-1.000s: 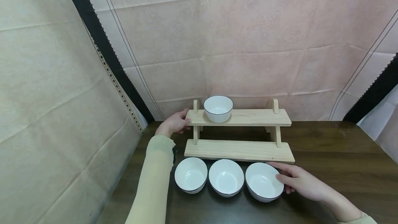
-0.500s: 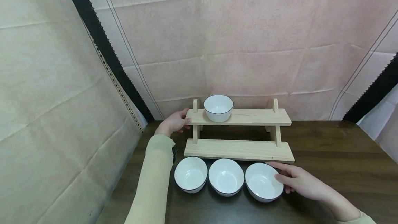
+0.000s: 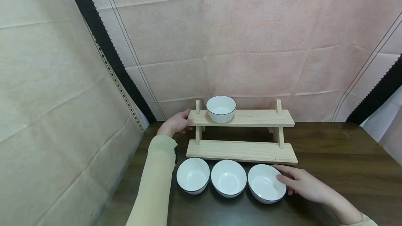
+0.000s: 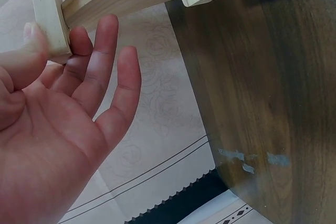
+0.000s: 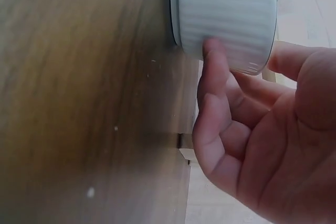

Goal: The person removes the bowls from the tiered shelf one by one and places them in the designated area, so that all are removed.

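A two-tier wooden shelf (image 3: 257, 118) stands at the back of the table. My left hand (image 3: 174, 125) holds the left end of its upper board; in the left wrist view, thumb and index finger pinch the board's edge (image 4: 50, 14) while the other fingers extend loosely. One white bowl with a dark rim (image 3: 221, 110) sits upright on the upper board, towards the left. My right hand (image 3: 304, 184) grips the right bowl (image 3: 265, 183) of the front row, its thumb over the rim. Seen from the right wrist, fingers curl against that bowl's ribbed outside (image 5: 228, 14).
Beside the gripped bowl stand a middle bowl (image 3: 228, 178) and a left bowl (image 3: 193, 175), close together in front of the lower board (image 3: 242, 151). The dark wooden table (image 3: 339, 149) extends right. Pale cloth (image 3: 251, 44) hangs behind it and at the left.
My right thumb has slid slightly further in over the right bowl's rim. Bowls, shelf and left hand look the same.
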{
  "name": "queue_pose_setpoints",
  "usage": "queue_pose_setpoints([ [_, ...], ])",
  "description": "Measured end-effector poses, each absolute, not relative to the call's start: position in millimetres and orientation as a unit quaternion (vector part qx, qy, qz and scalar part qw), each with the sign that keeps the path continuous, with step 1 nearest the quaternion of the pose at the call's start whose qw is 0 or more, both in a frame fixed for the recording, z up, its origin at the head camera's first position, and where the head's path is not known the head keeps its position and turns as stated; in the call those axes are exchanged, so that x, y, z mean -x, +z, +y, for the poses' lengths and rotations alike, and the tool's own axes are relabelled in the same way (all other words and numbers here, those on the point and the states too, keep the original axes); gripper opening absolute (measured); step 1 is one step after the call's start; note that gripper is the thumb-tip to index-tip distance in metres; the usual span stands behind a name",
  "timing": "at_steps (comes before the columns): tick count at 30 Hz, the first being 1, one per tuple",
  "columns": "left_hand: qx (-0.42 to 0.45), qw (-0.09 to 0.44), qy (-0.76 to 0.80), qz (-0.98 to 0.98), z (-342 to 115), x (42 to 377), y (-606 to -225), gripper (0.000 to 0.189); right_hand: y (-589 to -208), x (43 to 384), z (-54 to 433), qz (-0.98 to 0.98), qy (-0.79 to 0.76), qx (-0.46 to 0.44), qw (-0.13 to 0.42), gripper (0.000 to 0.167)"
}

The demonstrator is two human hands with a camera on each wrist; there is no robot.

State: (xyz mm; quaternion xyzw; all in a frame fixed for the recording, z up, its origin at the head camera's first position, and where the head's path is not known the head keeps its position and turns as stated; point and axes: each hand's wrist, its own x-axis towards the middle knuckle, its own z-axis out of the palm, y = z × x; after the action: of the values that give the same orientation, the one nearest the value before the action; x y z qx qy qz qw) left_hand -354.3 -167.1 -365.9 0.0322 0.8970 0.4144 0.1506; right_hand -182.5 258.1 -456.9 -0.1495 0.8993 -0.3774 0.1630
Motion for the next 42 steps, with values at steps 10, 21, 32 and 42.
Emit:
queue_pose_setpoints([
  [10,-0.027,0.154,0.413,0.897,-168.0,355.0,-366.6,0.066,-457.1,184.6,260.5,0.914,-0.366,0.135,0.109,0.044],
  [21,-0.027,0.152,0.414,0.897,-167.1,357.0,-369.7,0.065,-450.5,187.4,258.4,0.917,-0.375,0.093,0.098,0.045],
  [32,-0.031,0.148,0.404,0.902,-166.8,354.5,-367.3,0.065,-439.1,191.2,255.7,0.921,-0.375,0.077,0.071,0.045],
  [42,-0.034,0.151,0.396,0.905,-166.3,354.7,-366.6,0.065,-421.2,198.1,241.0,0.926,-0.363,0.098,0.039,0.043],
])
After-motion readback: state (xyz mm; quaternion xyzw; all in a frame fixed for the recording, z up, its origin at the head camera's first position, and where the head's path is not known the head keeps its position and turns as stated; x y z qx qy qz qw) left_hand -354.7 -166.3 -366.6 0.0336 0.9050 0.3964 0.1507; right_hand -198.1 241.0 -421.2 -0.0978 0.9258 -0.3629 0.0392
